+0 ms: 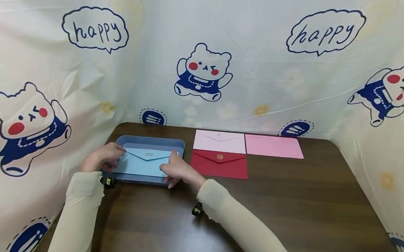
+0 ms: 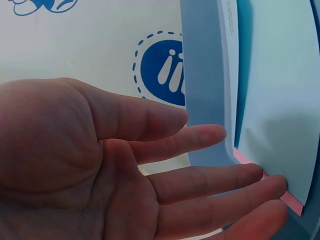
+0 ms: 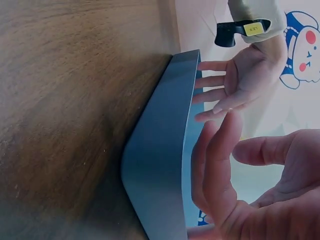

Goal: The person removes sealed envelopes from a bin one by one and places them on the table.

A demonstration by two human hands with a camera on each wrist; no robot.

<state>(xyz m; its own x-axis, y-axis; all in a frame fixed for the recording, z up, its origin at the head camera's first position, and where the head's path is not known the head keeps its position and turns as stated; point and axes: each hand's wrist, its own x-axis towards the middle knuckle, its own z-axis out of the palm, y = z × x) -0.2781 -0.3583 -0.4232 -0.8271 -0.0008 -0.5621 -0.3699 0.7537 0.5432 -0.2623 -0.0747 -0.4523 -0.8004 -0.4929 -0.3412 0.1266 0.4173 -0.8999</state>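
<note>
Two hands over a tray (image 1: 149, 141), as I see them from my remote post. The left hand (image 1: 103, 156) has its fingers straight and apart, clamped on nothing, their tips by the near end of the blue envelope (image 1: 144, 167). The right hand (image 1: 182, 169) is bent over the opposite end; whether its thumb and fingers pinch the paper I cannot tell. The blue envelope lies in the tray, between the two hands. By the left fingertips, a pink edge (image 2: 293, 202) shows from beneath it.

Hazards, in my judgement: (a) with the left fingers loose, a push from the right could slew the blue envelope askew; (b) a corner forced against the tray wall beside either hand could crease; (c) friction under the fingers could drag the pink edge out of line; (d) pressure on the wall below the right hand could slide the tray over the table (image 1: 287, 208); (e) a careless right sweep could disturb the red envelope (image 1: 218, 168), just beyond that hand's outer side.
</note>
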